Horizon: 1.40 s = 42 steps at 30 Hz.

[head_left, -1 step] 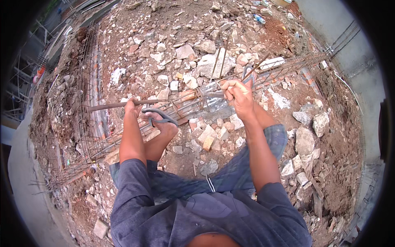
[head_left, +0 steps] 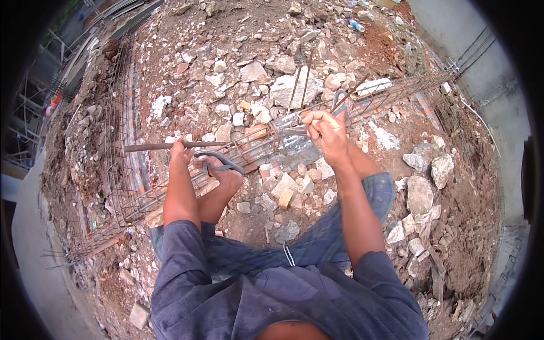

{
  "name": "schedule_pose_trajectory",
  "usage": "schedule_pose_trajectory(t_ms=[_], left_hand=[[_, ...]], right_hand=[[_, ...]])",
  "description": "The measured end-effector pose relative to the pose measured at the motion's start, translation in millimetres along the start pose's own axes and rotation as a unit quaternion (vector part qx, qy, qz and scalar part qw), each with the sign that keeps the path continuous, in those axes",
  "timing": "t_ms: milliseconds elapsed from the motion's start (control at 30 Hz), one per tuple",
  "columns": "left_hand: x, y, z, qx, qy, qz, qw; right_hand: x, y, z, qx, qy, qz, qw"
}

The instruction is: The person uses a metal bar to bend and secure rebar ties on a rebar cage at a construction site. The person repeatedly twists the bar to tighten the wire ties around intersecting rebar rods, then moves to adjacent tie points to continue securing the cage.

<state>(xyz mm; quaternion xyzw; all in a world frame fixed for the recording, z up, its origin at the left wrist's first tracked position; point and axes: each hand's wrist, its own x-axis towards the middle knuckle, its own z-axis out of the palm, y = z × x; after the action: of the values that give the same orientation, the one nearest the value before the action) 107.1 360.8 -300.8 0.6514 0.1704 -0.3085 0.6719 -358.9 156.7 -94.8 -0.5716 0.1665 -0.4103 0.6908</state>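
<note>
My left hand [head_left: 180, 149] is closed around a brown metal bar [head_left: 148, 147], which lies nearly level across the rebar cage [head_left: 212, 165]. The bar's right end reaches over the cage near my sandalled left foot [head_left: 218, 165]. My right hand [head_left: 327, 131] is curled shut above the cage, its thumb and fingers pinched together. What those fingers hold, if anything, is too small to make out. Just left of them, thin rods tie into the cage, and two rusty bars [head_left: 298, 88] stick up behind. My right foot's sandal [head_left: 340, 101] rests behind my right hand.
Broken stones and rubble [head_left: 249, 72] cover the ground around the cage. Another rebar cage [head_left: 116, 107] runs away at the left. Larger stones [head_left: 420, 195] lie at my right. A concrete wall [head_left: 481, 85] bounds the right side, and a plastic bottle [head_left: 356, 25] lies far back.
The bar in my left hand has tilted slightly, its right end dropping and its left end rising a little. My right hand has barely moved.
</note>
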Motion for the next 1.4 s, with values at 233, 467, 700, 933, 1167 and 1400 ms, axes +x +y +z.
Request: schedule_pose_trajectory(t_ms=[233,467,700,933,1167,1400], left_hand=[[-122.5,-8.8,91.9,0.214,0.239,0.131,0.938],[-419.6,-21.1,255.3,0.324,-0.529,0.309,0.721],[-439.7,-88.6,225.5,0.272,-0.444,0.425,0.741],[-458.3,-200.5,162.6,0.212,-0.448,0.542,0.679],[-431.0,-158.7,181.2,0.105,-0.523,0.394,0.748],[-328.2,-195.3,243.4,-0.085,-0.285,-0.148,0.943]], right_hand=[[-0.9,-1.8,8.9,-0.031,-0.003,-0.026,0.999],[0.7,3.6,-12.7,0.023,0.048,-0.102,0.993],[-44.4,26.8,-36.6,-0.015,-0.007,-0.206,0.978],[-174.1,49.7,-39.8,0.054,0.075,-0.126,0.988],[-142.2,27.5,-66.6,-0.184,-0.009,-0.001,0.983],[-94.2,-35.2,-29.0,-0.317,-0.108,0.107,0.936]])
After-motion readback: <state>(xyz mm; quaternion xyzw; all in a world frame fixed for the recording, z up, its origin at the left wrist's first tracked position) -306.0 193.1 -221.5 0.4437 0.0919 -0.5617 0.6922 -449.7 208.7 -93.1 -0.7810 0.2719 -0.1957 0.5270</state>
